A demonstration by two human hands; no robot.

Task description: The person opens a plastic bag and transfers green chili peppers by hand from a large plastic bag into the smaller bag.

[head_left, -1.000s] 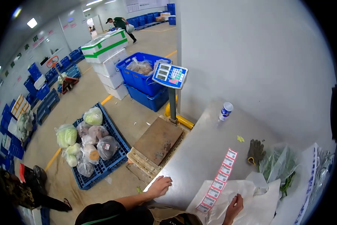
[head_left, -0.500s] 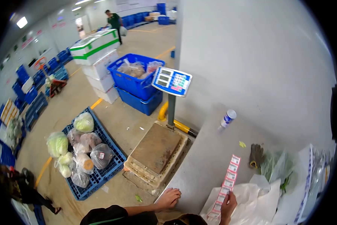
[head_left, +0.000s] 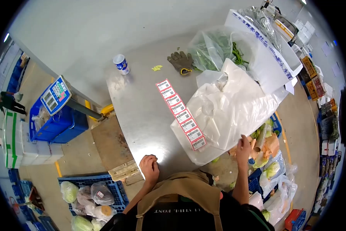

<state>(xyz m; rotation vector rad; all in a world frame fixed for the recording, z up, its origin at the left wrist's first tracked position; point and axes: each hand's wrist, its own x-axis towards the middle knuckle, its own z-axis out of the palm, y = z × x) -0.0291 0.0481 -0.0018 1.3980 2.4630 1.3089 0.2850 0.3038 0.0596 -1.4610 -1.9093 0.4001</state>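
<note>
My left hand [head_left: 150, 168] rests on the near left edge of the metal table [head_left: 136, 111], its fingers bent and nothing visible in them. Over the near right edge of a white plastic bag [head_left: 234, 104], my right hand [head_left: 243, 148] hovers or touches lightly, fingers apart and holding nothing I can see. A strip of red-edged barcode labels [head_left: 180, 113] lies slantwise on the table and partly on the bag. Farther back are a dark work glove [head_left: 180, 62], a bit of leaf [head_left: 157, 68] and a blue and white can [head_left: 121, 64].
Behind the bag, greens in clear plastic [head_left: 211, 48] lean by a white foam box [head_left: 265, 50]. A scale display [head_left: 56, 95] stands left. Bagged vegetables sit on a blue pallet [head_left: 121, 192] below left; more vegetables [head_left: 271, 169] lie below right. A co-worker [head_left: 9, 102] stands far left.
The view has swung to the right, bringing the bag and the right-hand floor into sight. My right hand has come off the label strip and now sits at the bag's near right edge.
</note>
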